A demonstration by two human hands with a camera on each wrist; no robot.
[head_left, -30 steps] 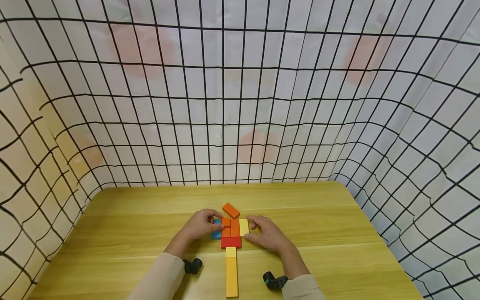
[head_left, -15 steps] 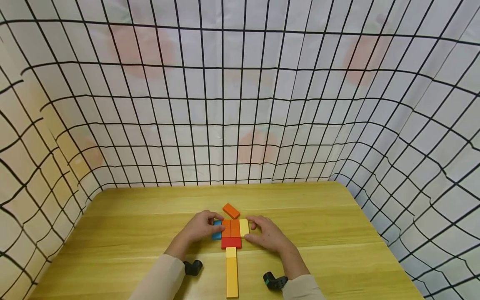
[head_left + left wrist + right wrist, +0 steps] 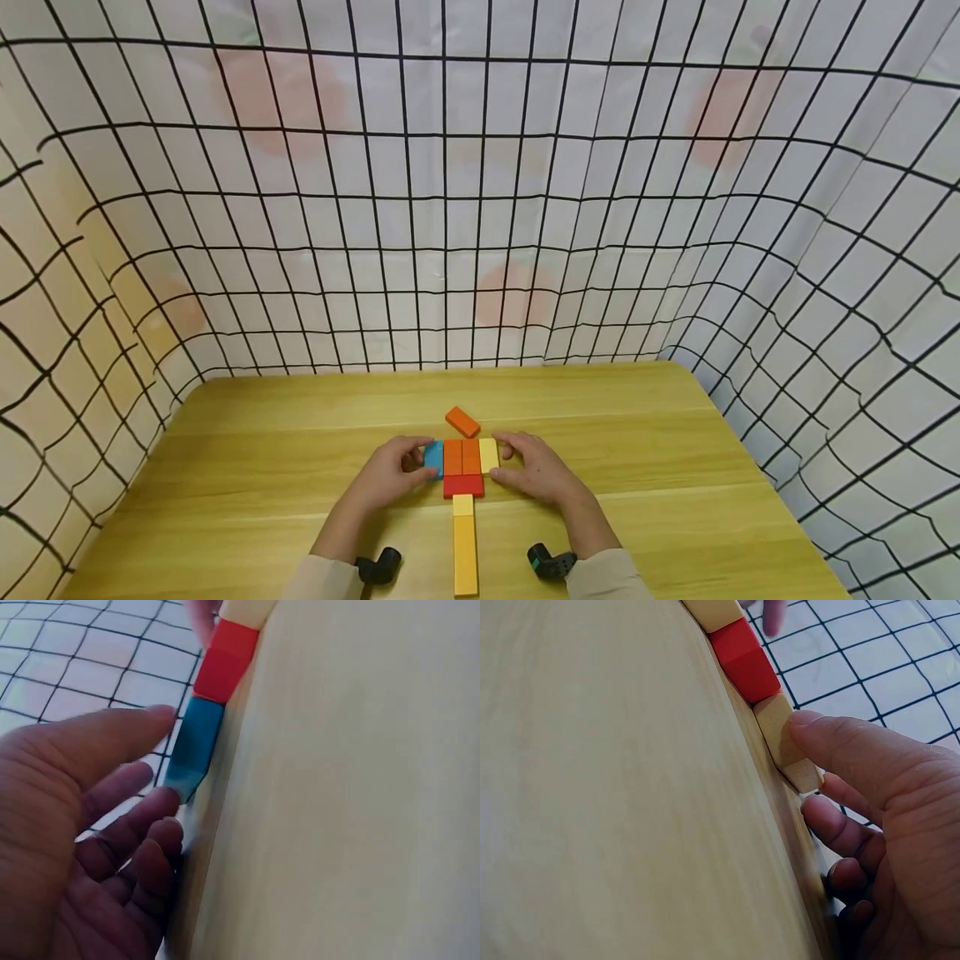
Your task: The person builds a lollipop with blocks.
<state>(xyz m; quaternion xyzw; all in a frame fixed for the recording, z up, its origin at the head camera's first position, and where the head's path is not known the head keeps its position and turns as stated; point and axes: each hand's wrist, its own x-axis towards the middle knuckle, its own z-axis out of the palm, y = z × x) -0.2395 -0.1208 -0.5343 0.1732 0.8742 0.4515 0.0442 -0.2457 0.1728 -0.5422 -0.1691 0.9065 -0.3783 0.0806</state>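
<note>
Two orange blocks (image 3: 462, 457) lie side by side in the head view, with a blue block (image 3: 433, 459) on their left and a pale yellow block (image 3: 488, 455) on their right. My left hand (image 3: 387, 472) holds the blue block at its outer side, thumb at the near end and index finger at the far end. On the other side, my right hand (image 3: 536, 469) grips the pale yellow block likewise; in the right wrist view its thumb (image 3: 832, 735) presses that block. A red block (image 3: 462, 486) lies crosswise against the orange pair's near side.
Behind the row rests a loose orange block (image 3: 462, 422), turned at an angle. A short light yellow block (image 3: 462, 505) and a long yellow block (image 3: 465, 554) run from the red one toward me. Black netting (image 3: 480, 250) over a pale curtain surrounds the wooden table (image 3: 637, 433).
A second ago my left fingers were on the left orange block, with part of it raised; it then lay flat. My left hand has moved left onto the blue block. The right hand stayed put.
</note>
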